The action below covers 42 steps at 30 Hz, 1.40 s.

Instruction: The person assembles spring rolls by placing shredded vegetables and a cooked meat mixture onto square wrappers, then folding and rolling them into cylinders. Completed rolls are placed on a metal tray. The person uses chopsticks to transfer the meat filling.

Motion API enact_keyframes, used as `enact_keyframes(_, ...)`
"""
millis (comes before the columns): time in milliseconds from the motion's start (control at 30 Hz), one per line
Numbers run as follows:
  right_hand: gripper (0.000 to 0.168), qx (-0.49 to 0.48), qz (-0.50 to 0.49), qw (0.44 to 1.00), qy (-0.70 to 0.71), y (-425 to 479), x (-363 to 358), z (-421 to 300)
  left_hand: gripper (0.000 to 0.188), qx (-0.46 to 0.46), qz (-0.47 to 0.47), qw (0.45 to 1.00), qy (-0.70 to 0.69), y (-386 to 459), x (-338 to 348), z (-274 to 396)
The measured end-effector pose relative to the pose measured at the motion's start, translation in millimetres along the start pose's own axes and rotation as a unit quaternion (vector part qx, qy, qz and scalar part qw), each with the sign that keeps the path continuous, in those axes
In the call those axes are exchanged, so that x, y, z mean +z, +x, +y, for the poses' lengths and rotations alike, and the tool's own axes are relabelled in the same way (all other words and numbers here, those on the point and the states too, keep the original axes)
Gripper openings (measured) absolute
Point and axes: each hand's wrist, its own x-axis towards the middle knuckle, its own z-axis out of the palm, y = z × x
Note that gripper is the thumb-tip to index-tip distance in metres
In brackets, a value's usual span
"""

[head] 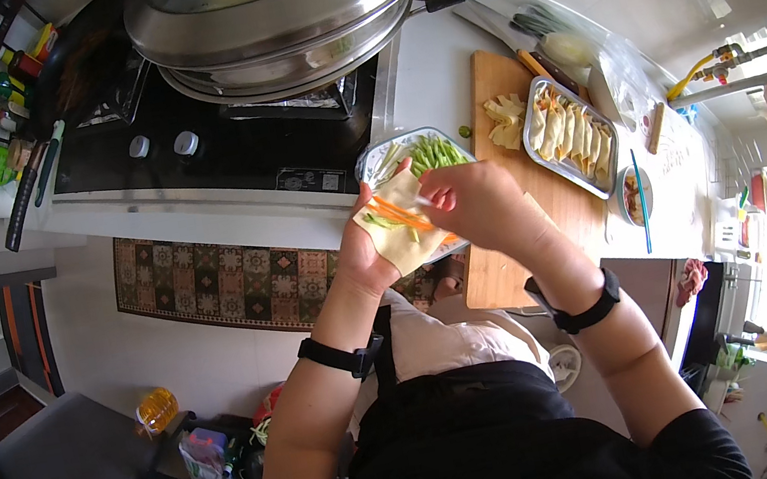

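Across the palm and fingers of my left hand (361,251) lies a pale yellow wrapper sheet (407,254). Orange strips that look like carrot (400,214) and some thin green strips (380,220) rest on it. My right hand (473,205) is over the wrapper's right side, fingertips drawn together. Something pale shows at those fingertips, too blurred to name. Beneath both hands, a patterned plate (376,152) carries green strips (436,151) and paler strips; the hands hide part of it. At the right, a metal tray (591,185) holds several filled rolls (569,132).
A wooden cutting board (496,72) bears the tray and folded wrapper pieces (506,121). A lidded steel steamer (286,20) stands on the black stove (223,144), beside a dark wok (77,66). A bowl (629,197) with a blue-green stick (642,200) across it stands right of the tray.
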Motion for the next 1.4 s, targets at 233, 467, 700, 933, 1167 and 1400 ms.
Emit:
enact_keyframes(233,0.018,-0.047,0.025,0.998,-0.024,-3,28,-1,0.063,0.006,0.037,0.996,0.076,5,0,-10)
enact_keyframes(467,0.013,-0.038,0.069,0.996,-0.034,-11,25,-3,0.061,-0.016,0.018,1.000,0.019,6,1,-8)
enact_keyframes(700,0.011,-0.026,0.081,0.989,0.121,-5,12,-2,0.062,0.003,0.024,0.999,0.046,0,-2,0)
enact_keyframes(933,0.015,-0.024,0.103,0.994,0.014,35,11,11,0.059,0.045,0.029,0.999,-0.010,-40,-20,20)
enact_keyframes(1167,0.020,-0.038,0.032,0.982,-0.182,71,56,34,0.061,0.079,0.056,0.995,-0.002,-70,-18,24)
enact_keyframes(1400,0.015,-0.114,0.184,0.971,-0.098,41,39,35,0.062,0.028,0.037,0.999,-0.004,-44,-7,15)
